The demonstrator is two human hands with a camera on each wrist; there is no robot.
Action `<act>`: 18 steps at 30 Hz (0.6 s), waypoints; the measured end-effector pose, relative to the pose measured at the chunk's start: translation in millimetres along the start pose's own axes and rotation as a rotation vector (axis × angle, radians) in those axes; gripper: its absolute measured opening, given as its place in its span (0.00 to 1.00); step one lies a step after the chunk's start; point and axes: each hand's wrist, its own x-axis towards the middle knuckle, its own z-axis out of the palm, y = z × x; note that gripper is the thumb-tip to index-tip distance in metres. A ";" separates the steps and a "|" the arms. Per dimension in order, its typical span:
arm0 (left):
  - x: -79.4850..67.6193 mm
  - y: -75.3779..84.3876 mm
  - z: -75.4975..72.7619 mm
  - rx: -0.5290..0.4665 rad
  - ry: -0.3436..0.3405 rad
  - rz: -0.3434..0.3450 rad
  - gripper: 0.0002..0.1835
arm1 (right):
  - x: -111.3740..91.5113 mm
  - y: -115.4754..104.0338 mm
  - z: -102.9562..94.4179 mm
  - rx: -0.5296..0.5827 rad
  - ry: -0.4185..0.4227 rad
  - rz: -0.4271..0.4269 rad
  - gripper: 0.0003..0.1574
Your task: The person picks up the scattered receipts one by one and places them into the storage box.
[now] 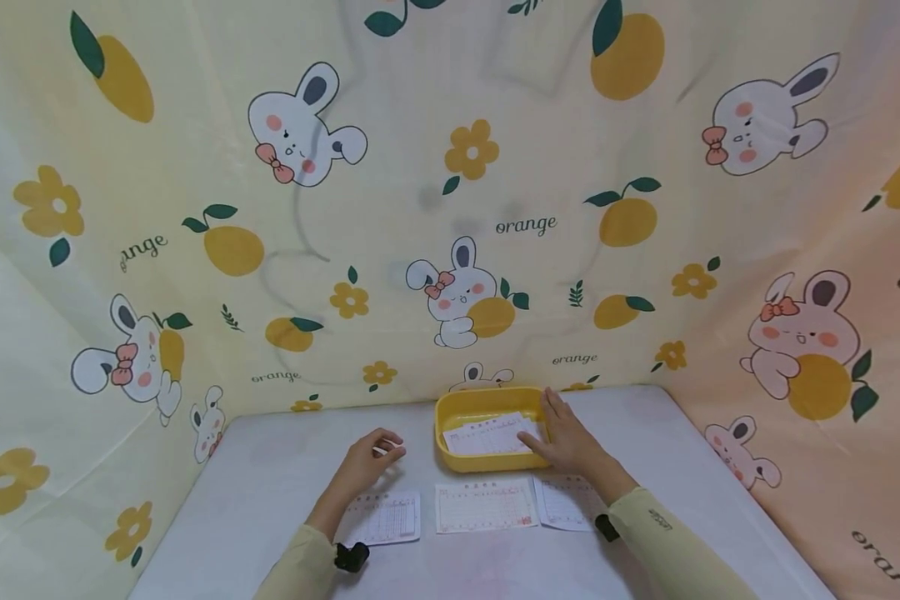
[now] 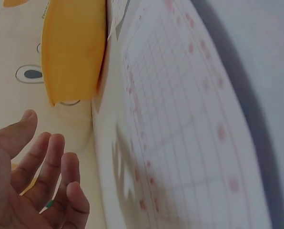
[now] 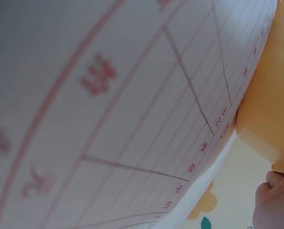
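A shallow yellow plastic basin stands at the table's back edge with printed paper slips inside. My right hand holds its right side, thumb over the inner side of the rim and fingers along the outer wall; in the right wrist view, part of that hand shows at the basin's end. To the left of the basin, my left hand hovers empty with loosely bent, parted fingers. Below that hand lies a form with a red printed grid.
In front of the basin, a middle slip and a right slip lie in a row with the left slip. My right forearm partly covers the right one. A patterned cloth walls the white table at back and sides.
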 end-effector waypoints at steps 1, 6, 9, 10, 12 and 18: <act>-1.2 -1.2 -1.9 0.008 -0.004 -0.005 0.12 | 0.7 0.6 0.3 -0.001 -0.004 0.003 0.72; -7.1 -8.1 -10.9 0.036 -0.017 -0.041 0.14 | 2.7 2.7 2.1 -0.003 -0.017 0.005 0.72; -11.4 -12.4 -16.0 0.045 -0.017 -0.052 0.14 | 2.3 2.4 1.9 0.001 -0.013 0.000 0.71; -12.9 -13.9 -18.0 0.047 -0.017 -0.054 0.14 | 2.2 2.3 1.7 0.004 -0.011 0.000 0.70; -15.7 -17.3 -21.9 0.054 -0.014 -0.054 0.13 | 2.2 2.2 1.4 0.001 -0.014 0.008 0.71; -24.5 -26.3 -32.7 0.061 0.004 -0.085 0.14 | 2.1 0.7 1.5 0.012 -0.014 0.025 0.71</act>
